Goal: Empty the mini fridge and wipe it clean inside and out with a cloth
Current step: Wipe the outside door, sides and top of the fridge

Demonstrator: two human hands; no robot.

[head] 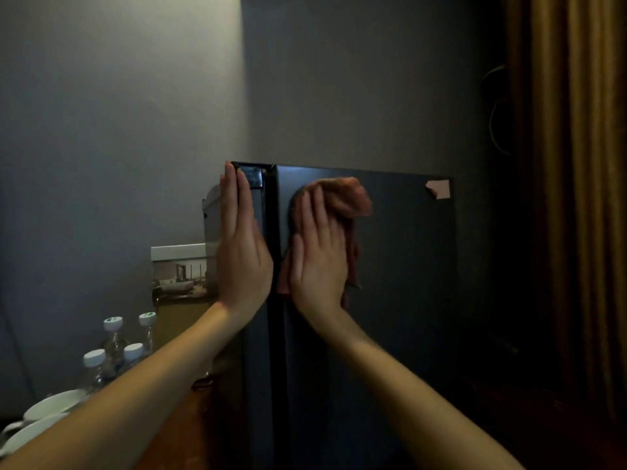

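The mini fridge is seen standing against the wall, its door apparently closed, so the inside cannot be judged. A reddish cloth is pressed against its dark outer panel by the right hand, whose fingers are held straight and flat over the cloth, not curled round it. The left hand is laid flat along the fridge's left edge, fingers straight and together, nothing gripped; the fridge seems to be steadied by it.

Since the cloth is only pressed and not gripped, it could be dropped if the pressure is eased in mid-stroke. A peeling piece of tape at the far corner could be snagged and torn off by a wide sweep. The water bottles and white bowls on the tabletop lie just beside the left forearm and could be knocked over if that arm is swung outward.
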